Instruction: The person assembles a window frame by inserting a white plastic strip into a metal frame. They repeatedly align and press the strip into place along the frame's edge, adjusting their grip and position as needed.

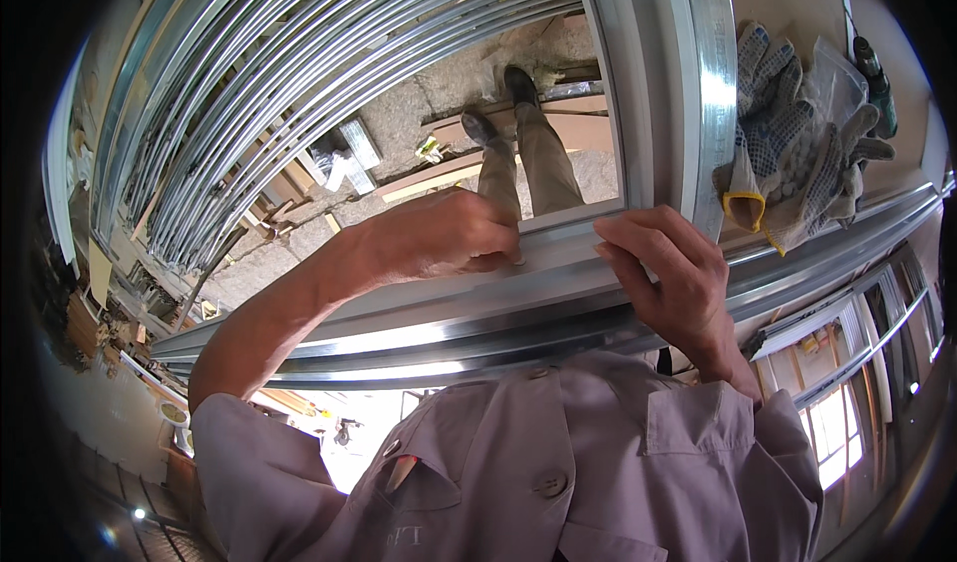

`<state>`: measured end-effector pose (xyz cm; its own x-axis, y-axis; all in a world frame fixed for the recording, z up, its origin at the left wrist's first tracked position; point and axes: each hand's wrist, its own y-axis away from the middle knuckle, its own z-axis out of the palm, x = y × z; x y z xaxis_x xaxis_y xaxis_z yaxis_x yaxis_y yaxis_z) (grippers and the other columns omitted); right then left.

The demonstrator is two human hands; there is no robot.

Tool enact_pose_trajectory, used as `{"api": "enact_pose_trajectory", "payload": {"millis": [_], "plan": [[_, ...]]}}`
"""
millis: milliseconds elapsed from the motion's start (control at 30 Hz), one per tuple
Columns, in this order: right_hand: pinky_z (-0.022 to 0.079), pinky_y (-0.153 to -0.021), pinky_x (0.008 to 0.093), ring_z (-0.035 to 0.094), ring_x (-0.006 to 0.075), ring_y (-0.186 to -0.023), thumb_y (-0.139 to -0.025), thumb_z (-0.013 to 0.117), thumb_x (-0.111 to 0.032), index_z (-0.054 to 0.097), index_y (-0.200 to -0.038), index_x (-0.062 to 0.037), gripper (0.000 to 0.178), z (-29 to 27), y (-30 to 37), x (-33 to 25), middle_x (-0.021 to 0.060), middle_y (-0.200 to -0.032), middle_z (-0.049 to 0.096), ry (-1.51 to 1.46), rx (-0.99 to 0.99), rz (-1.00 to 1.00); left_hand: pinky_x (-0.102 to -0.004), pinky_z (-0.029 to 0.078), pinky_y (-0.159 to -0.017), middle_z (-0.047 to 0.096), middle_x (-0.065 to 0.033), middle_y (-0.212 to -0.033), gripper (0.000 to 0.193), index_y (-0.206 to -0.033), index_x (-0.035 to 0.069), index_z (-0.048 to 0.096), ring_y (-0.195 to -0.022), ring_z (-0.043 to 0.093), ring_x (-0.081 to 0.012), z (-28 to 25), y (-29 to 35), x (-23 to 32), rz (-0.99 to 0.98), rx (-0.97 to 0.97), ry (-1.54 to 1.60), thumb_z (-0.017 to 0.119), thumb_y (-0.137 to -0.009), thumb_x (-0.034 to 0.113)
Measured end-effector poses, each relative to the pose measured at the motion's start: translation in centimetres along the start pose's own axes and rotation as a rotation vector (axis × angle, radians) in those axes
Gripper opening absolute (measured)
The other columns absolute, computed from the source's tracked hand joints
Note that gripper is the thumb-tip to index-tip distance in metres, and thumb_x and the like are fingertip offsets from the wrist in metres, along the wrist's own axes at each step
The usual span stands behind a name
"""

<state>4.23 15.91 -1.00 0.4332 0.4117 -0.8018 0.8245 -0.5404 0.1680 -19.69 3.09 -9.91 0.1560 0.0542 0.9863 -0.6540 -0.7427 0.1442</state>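
Note:
A grey-white metal frame (660,93) with a squared inner corner lies across in front of me. My left hand (467,235) is closed, knuckles up, against the front rail (568,251). Whatever its fingers pinch is mostly hidden; only a small pale bit shows under them. Near the inner corner, my right hand (670,271) rests on the frame with bent fingers, thumb and forefinger slightly apart. Nothing can be seen between them.
Several long shiny metal strips (289,93) curve across the left. Dotted work gloves (783,123), a clear plastic bag (832,88) and a dark green power tool (873,88) lie at the right. Through the frame's opening show my shoes (479,127) and scraps on a concrete floor (394,128).

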Motion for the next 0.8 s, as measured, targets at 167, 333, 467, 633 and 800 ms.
{"api": "enact_pose_trajectory", "payload": {"millis": [167,333,467,633,800], "plan": [[0.056,-0.065,0.0354,0.069,0.0264,-0.077,-0.082,0.077,0.003,0.072,-0.104,-0.0034,0.023,-0.2,1.3,-0.2,0.0096,-0.091,0.069,0.041,0.011,0.016,-0.0399,0.057,-0.080,0.068,-0.0122,-0.096,0.015,-0.094,0.003,0.068,-0.091,0.068,-0.0313,-0.1,-0.4,-0.6,0.087,0.010,0.038,0.074,-0.081,-0.001],[0.056,-0.067,0.0325,0.069,0.0242,-0.078,-0.082,0.076,0.006,0.073,-0.106,-0.0033,0.026,-0.1,3.8,-0.4,0.0100,-0.093,0.069,0.101,0.166,0.055,-0.0407,0.056,-0.076,0.065,-0.0113,-0.089,0.012,-0.090,0.002,0.065,-0.085,0.066,-0.0306,-0.6,-1.2,-0.1,0.132,-0.033,-0.038,0.075,-0.082,0.002],[0.055,-0.068,0.0316,0.069,0.0230,-0.080,-0.082,0.076,0.007,0.073,-0.105,-0.0030,0.025,0.4,5.1,-1.1,0.0101,-0.095,0.069,0.109,0.210,0.128,-0.0408,0.054,-0.073,0.063,-0.0112,-0.088,0.013,-0.089,0.002,0.064,-0.082,0.065,-0.0298,-0.4,-1.3,-0.4,0.121,-0.005,0.032,0.075,-0.082,0.004],[0.055,-0.069,0.0329,0.068,0.0242,-0.082,-0.082,0.076,0.006,0.073,-0.105,-0.0024,0.024,1.4,6.0,-1.4,0.0109,-0.096,0.069,0.140,0.271,0.126,-0.0403,0.054,-0.073,0.063,-0.0110,-0.089,0.012,-0.089,0.001,0.064,-0.081,0.065,-0.0294,0.3,-1.0,-0.8,0.125,0.038,0.030,0.074,-0.082,0.001],[0.054,-0.071,0.0340,0.067,0.0255,-0.083,-0.081,0.076,0.006,0.072,-0.104,-0.0018,0.025,2.0,5.8,-1.5,0.0109,-0.097,0.068,0.167,0.261,0.120,-0.0399,0.055,-0.077,0.065,-0.0122,-0.093,0.013,-0.092,-0.001,0.066,-0.087,0.066,-0.0306,1.1,-0.4,-0.4,0.092,0.115,0.065,0.074,-0.082,0.000]]}}
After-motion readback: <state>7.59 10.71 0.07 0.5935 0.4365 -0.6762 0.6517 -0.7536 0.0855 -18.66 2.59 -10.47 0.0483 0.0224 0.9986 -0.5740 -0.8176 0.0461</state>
